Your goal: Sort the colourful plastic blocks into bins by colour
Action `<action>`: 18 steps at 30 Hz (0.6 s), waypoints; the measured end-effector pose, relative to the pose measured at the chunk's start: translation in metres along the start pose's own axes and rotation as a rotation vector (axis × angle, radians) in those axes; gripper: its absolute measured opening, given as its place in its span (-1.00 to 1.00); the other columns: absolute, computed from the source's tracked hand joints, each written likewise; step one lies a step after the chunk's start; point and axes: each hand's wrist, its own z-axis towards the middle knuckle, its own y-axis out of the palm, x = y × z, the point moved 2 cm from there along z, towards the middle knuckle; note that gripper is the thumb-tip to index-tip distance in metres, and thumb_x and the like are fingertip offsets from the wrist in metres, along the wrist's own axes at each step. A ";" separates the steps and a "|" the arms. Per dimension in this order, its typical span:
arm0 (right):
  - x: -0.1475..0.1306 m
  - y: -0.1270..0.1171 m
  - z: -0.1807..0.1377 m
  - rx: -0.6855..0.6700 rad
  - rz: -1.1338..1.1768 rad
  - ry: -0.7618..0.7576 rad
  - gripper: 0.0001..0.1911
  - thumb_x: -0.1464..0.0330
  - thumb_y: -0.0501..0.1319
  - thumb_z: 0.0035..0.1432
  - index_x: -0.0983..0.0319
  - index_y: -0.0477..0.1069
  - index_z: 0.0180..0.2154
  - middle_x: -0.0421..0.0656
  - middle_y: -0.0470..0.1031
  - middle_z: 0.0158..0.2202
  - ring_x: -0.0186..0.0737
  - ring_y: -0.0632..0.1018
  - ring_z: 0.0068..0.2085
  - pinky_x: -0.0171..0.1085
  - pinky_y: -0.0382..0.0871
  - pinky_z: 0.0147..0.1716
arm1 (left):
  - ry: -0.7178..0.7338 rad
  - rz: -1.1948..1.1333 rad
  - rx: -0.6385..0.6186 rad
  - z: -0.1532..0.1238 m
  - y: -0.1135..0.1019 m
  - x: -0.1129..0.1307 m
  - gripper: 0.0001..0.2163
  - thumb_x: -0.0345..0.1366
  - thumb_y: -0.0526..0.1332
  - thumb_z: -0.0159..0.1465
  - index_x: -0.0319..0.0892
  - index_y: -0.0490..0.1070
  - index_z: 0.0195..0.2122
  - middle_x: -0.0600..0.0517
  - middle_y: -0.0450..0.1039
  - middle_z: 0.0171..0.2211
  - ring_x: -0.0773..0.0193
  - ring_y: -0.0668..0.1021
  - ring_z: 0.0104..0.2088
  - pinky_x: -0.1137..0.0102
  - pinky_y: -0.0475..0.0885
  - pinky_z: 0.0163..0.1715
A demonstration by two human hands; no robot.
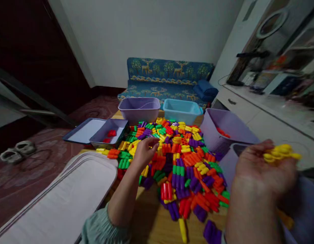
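My left hand [144, 153] reaches over a large heap of plastic building pieces [182, 169] in red, orange, yellow, green and purple. Its thumb and forefinger are apart, with nothing visible between them, close to some yellow pieces. On the right, my right hand [267, 173] is turned palm up, its fingers curled around a small cluster of yellow plastic pieces [281, 153]. That hand is raised beside the lilac bins and slightly blurred. Many pieces in the heap are finger-shaped tubes joined side by side.
A lilac bin [139, 112] and a light blue bin [182, 113] stand behind the heap. Another lilac bin [212, 135] at right holds red pieces. An open hinged box [96, 137] with red pieces is at left, near stacked white trays [78, 189]. A patterned sofa [169, 79] stands beyond.
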 end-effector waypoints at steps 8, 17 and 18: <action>-0.016 -0.024 0.022 0.022 0.043 -0.060 -0.40 -0.06 -0.37 0.30 0.17 0.17 -0.45 -0.12 0.29 -0.17 -0.41 0.55 -0.14 -0.43 0.49 -0.40 | -0.026 0.081 -0.122 -0.003 -0.001 0.001 -0.74 -0.30 0.21 0.20 -0.27 0.55 -0.12 -0.10 0.61 -0.22 0.17 0.61 -0.24 0.37 0.45 -0.25; 0.029 -0.022 0.002 -0.364 -0.692 -0.136 -0.82 0.23 0.17 0.05 0.20 0.41 -0.35 -0.19 0.45 -0.41 -0.35 0.40 -0.53 -0.34 0.24 -0.58 | -0.015 0.507 -0.393 -0.015 0.001 0.007 -0.70 -0.26 0.29 0.09 -0.19 0.57 -0.13 -0.09 0.60 -0.26 0.08 0.59 -0.25 0.36 0.37 -0.33; 0.035 -0.023 0.000 -0.479 -0.885 -0.153 -0.78 0.20 0.22 0.01 0.21 0.43 -0.34 -0.19 0.47 -0.42 -0.33 0.42 -0.52 -0.33 0.25 -0.57 | -0.017 0.559 -0.406 -0.017 0.002 0.009 -0.65 -0.25 0.31 0.07 -0.17 0.56 -0.10 -0.11 0.59 -0.22 0.04 0.59 -0.21 0.34 0.38 -0.31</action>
